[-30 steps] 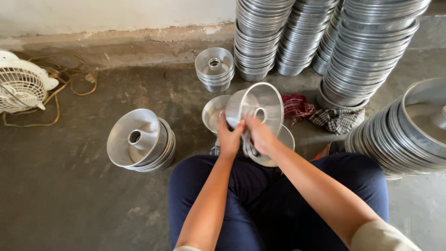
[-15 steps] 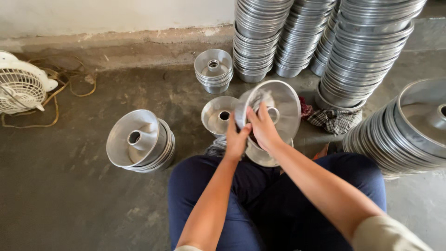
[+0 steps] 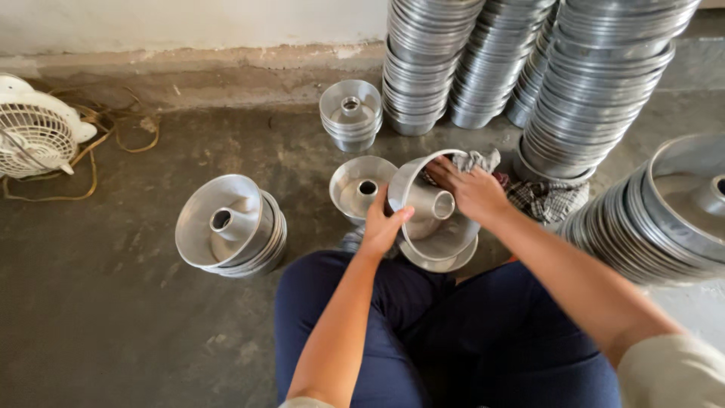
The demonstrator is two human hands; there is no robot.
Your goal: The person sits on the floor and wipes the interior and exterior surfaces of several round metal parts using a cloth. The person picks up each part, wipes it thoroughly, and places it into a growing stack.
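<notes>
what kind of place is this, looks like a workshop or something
Probably a small metalware workshop or storeroom: tall stacks of shiny aluminium ring cake pans stand on a bare concrete floor against a rough wall, and a small white electric fan sits on the ground.

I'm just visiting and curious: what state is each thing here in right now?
Tube pan: tilted on its side, held at the rim by the left hand.
Grey rag: pressed to the pan's rim by the right hand.
Nested pans: stacked, leaning on the floor.
Small pan stack: upright.
Tall pan stacks: upright by the wall.
Fan: lying on the floor; running or not, unclear.
</notes>
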